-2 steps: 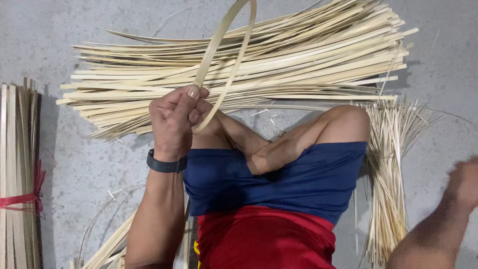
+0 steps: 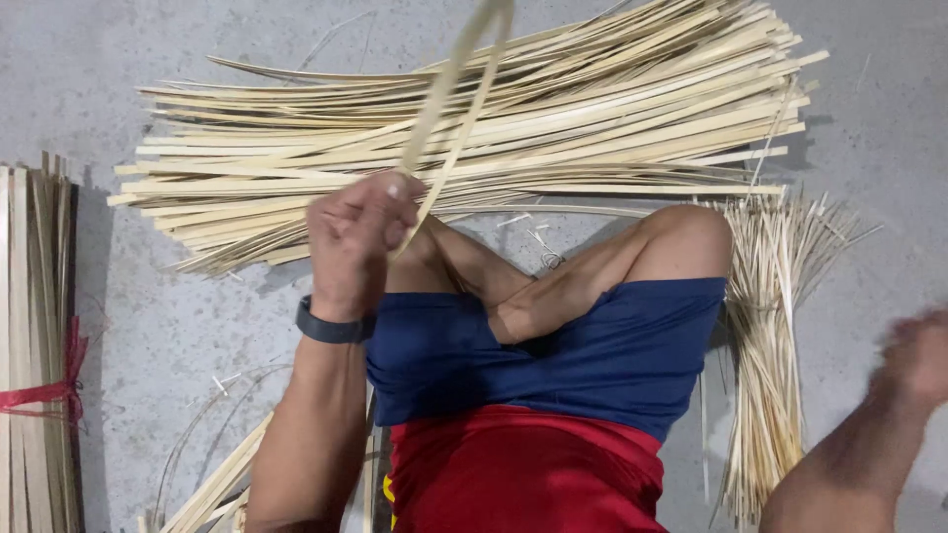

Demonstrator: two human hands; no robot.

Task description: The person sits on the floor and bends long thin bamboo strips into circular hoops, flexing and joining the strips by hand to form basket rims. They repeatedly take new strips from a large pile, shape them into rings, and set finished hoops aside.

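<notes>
— What sits at the far left of the frame?

— A tied bundle of strips standing along the left edge, bound with a red band, on the grey concrete floor.

— And moving right?

— The left hand, left of centre, with a dark wristband below it. Its grip is closed on a thin bent strip that curves up from the fist to the top edge of the frame.

— What lies behind that?

— A big loose pile of pale strips fanned across the upper half, on the floor. Below it, in the middle, are the person's folded legs in blue shorts, with a red shirt at the bottom edge.

— Further right?

— A sheaf of finer slivers lying lengthwise just beside the right knee.

— And the right hand?

— The right hand is at the right edge, blurred, well apart from the strip. I cannot tell whether its grip is open or closed.
</notes>
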